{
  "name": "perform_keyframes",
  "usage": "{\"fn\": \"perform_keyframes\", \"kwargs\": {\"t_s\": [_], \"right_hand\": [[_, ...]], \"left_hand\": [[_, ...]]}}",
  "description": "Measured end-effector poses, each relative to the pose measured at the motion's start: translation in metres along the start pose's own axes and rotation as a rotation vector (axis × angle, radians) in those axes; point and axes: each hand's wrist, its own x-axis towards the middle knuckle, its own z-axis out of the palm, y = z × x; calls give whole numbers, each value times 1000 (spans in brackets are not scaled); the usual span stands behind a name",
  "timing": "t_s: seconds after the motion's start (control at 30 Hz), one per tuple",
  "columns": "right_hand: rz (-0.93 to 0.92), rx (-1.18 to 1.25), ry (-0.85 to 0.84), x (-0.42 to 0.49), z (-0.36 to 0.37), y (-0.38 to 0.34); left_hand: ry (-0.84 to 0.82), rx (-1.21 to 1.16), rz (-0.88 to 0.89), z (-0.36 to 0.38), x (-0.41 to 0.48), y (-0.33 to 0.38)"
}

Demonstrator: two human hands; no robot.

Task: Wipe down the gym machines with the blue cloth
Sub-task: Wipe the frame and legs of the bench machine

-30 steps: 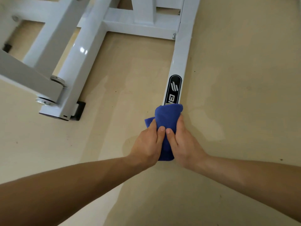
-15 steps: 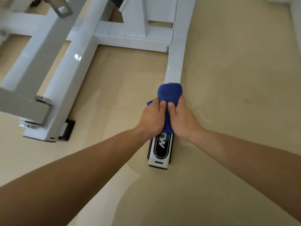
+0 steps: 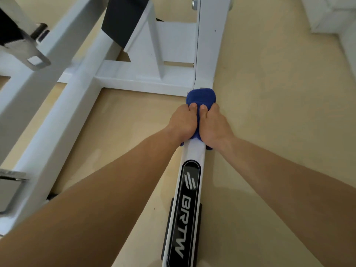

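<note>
- Nearest: white floor rail (image 3: 194,153) carrying a black BRTW label (image 3: 189,209); its near end is cut off by the picture edge.
- Left hand (image 3: 182,124) and right hand (image 3: 213,126) side by side, both clamped on the blue cloth (image 3: 201,96), which is draped over the rail.
- Cloth front touches the cross member (image 3: 146,81) joint. Judgement: squeeze evenly on both flanks and work into that corner.
- Fingers below the rail hidden; upper frame blurred and cropped.

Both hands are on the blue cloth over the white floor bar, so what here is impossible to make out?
Head view only:
- White metal floor bar surface under the folded blue cloth: covered by cloth, left hand and right hand.
- Bar's near end with black logo plate: cut by bottom edge.
- Grey slotted bracket, top left: blurred.
</note>
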Motion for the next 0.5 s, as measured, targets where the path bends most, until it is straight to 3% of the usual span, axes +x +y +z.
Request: {"fn": "perform_keyframes", "kwargs": {"t_s": [0.07,0.23,0.5], "right_hand": [[-19,-98,20,14,-2,-3],[-13,-64,54,42,-6,-4],[122,164,61,68,-11,-6]], "left_hand": [[13,1,-25,1,14,8],[64,-15,-59,2,42,17],[150,57,-42,3,57,26]]}}
